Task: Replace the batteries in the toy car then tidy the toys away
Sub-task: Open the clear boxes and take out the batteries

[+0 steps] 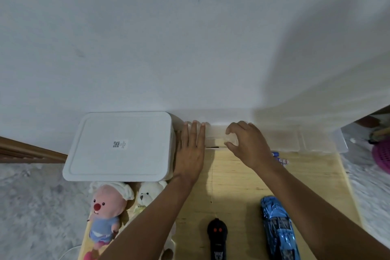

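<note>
A blue toy car (pixel 278 230) lies on the wooden table (pixel 236 186) at the front right. Its black remote control (pixel 217 238) lies to the car's left. Several batteries (pixel 281 159) rest near the back, partly hidden behind my right wrist. A clear plastic box (pixel 278 139) stands along the wall. My right hand (pixel 245 145) is curled on the front edge of its lid, thumb and fingers pinching it. My left hand (pixel 191 150) lies flat on the box's left end, fingers straight and holding nothing.
A white lidded storage bin (pixel 120 145) stands at the back left, touching my left hand. A pink plush toy (pixel 105 211) and a white teddy bear (pixel 147 194) lie in front of it. A purple basket (pixel 382 154) sits on the floor at right.
</note>
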Motion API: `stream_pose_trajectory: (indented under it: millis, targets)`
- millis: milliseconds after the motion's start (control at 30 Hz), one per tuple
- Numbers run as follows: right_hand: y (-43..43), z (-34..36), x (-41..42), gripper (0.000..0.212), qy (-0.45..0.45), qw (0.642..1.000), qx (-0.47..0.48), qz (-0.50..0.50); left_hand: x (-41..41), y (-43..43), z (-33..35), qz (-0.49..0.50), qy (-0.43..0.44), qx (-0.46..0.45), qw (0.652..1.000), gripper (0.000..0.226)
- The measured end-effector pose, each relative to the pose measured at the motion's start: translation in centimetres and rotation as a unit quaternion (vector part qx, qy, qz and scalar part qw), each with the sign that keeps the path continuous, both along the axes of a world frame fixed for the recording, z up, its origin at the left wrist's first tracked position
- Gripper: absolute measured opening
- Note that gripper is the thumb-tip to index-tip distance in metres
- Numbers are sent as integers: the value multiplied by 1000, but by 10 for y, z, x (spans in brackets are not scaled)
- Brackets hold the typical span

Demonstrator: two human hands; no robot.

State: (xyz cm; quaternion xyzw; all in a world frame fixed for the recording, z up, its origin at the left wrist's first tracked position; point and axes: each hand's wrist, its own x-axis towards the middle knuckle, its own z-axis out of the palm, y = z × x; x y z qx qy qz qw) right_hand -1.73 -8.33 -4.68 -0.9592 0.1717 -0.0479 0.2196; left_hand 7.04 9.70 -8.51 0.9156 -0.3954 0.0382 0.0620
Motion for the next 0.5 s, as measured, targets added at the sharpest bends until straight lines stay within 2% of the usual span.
stream_pose_trajectory:
  millis: [67, 167, 300, 500]
  targets:
    - [1, -1, -2, 27, -61, 997, -4, -44, 1, 1, 1, -8, -9, 2, 1000, 90]
    - [3, -1, 1, 24, -104, 989, 10, -102, 3, 4, -4, -31, -31, -6, 999, 98]
    - [3, -1, 8, 18, -120, 981, 75, -134, 7, 2, -5, -31, -46, -14, 998, 95]
    - [3, -1, 9, 17, -134, 979, 78, -130, 4, 0, -10, -36, -56, 0, 998, 87]
